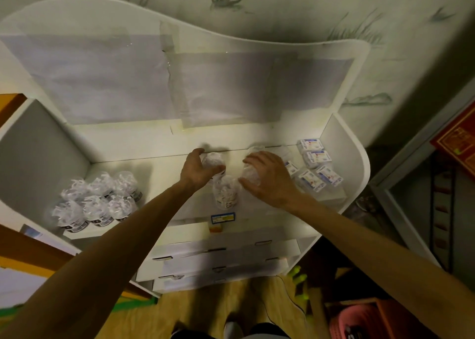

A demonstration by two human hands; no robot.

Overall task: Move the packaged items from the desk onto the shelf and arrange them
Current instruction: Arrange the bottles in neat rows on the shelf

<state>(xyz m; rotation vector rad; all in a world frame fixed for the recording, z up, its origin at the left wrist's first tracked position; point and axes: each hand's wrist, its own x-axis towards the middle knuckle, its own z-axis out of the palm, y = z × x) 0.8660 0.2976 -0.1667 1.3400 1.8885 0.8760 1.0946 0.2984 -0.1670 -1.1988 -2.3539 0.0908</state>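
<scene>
On the top board of a white shelf (164, 169) my left hand (198, 169) curls around a clear plastic tub (214, 160) at mid-shelf. My right hand (270, 178) wraps a second clear tub (250, 175) just to its right. A third clear tub (226, 192) stands free between and in front of both hands. Another clear tub (257, 149) peeks out behind my right hand. Several clear tubs with dark labels (97, 202) are grouped at the shelf's left end. Several small white-and-blue boxes (316, 166) lie at the right end.
The shelf has raised side walls and a tall back panel with taped sheets (180, 81). A blue-yellow price tag (222, 218) hangs on its front edge. Lower tiers (218, 259) hold flat white boxes. A pink basket (359, 320) sits on the floor at right.
</scene>
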